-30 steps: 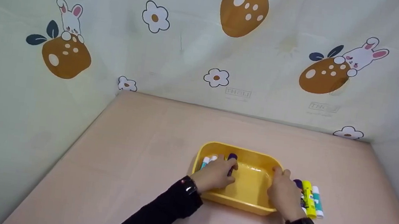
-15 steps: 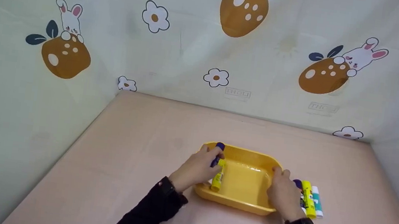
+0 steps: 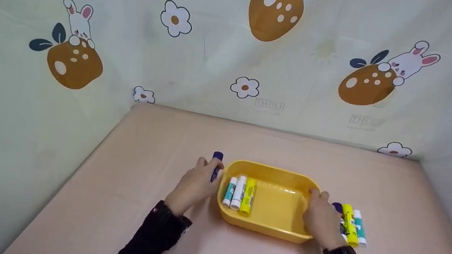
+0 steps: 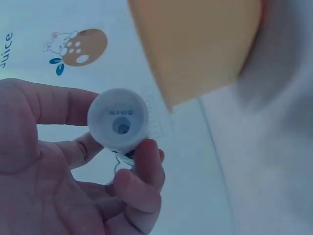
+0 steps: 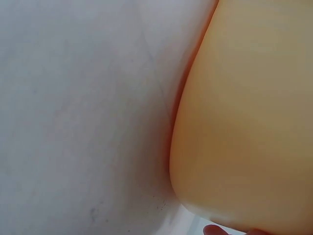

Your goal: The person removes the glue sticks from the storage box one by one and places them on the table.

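Observation:
My left hand [image 3: 193,185] holds a purple-capped glue stick [image 3: 217,156] between thumb and fingers, just off the left side of a yellow plastic basin [image 3: 279,204]. Seen from the left wrist, the stick's round white base [image 4: 117,115] faces the camera. My right hand [image 3: 323,221] grips the basin's right rim; the right wrist view shows mostly the yellow wall [image 5: 244,122], with fingertips [image 5: 215,230] at the bottom edge. Inside the basin, along its left end, lie a teal-and-white glue stick [image 3: 229,193], a white one [image 3: 238,193] and a yellow one [image 3: 247,196].
To the right of the basin, a yellow glue stick [image 3: 350,226] and a teal-and-white one [image 3: 360,230] lie beside a purple-capped one [image 3: 337,207], partly hidden by my right hand. Patterned cloth walls [image 3: 199,63] enclose the pinkish table surface [image 3: 154,148].
My left hand has lifted the purple-capped glue stick out of the basin, leftward over its rim. Glue sticks it covered now show. The right hand keeps its place on the rim.

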{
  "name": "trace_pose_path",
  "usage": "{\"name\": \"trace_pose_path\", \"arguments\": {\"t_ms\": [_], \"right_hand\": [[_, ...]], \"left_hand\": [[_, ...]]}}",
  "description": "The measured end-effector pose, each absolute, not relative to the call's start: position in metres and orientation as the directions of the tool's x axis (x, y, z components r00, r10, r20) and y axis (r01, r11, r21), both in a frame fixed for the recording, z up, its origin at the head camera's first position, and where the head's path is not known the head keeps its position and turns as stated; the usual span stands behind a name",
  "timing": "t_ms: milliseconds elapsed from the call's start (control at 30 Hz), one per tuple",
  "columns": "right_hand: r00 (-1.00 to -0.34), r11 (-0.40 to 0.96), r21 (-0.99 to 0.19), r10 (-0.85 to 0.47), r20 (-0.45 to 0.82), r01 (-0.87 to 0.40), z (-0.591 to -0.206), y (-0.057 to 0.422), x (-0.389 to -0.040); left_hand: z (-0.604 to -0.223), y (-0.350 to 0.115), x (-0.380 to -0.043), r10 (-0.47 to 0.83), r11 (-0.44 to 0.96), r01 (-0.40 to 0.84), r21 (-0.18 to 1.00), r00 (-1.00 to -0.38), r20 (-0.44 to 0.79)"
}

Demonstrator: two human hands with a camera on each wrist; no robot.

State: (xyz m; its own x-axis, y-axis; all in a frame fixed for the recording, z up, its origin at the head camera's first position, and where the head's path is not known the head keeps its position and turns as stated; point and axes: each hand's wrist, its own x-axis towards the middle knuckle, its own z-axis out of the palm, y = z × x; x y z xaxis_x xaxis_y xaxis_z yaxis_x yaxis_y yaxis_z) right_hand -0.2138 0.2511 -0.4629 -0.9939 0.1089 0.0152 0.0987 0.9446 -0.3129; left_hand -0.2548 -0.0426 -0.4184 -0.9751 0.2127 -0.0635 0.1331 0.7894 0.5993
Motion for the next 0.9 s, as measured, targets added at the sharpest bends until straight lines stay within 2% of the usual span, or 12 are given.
{"name": "trace_pose_path", "arguments": {"t_ms": [200, 433, 900], "right_hand": [[-0.993, 0.945, -0.309, 0.114, -0.002, 0.11, -0.462, 0.251, -0.215], [-0.991, 0.938, -0.322, 0.127, -0.03, 0.13, -0.462, 0.251, -0.216], [-0.991, 0.936, -0.326, 0.131, -0.035, 0.136, -0.461, 0.25, -0.216]], "left_hand": [[-0.44, -0.05, -0.266, 0.226, 0.791, 0.112, 0.602, -0.967, -0.118], [-0.459, -0.055, -0.271, 0.236, 0.805, 0.125, 0.58, -0.964, -0.119], [-0.461, -0.053, -0.269, 0.275, 0.833, 0.149, 0.532, -0.947, -0.165]]}}
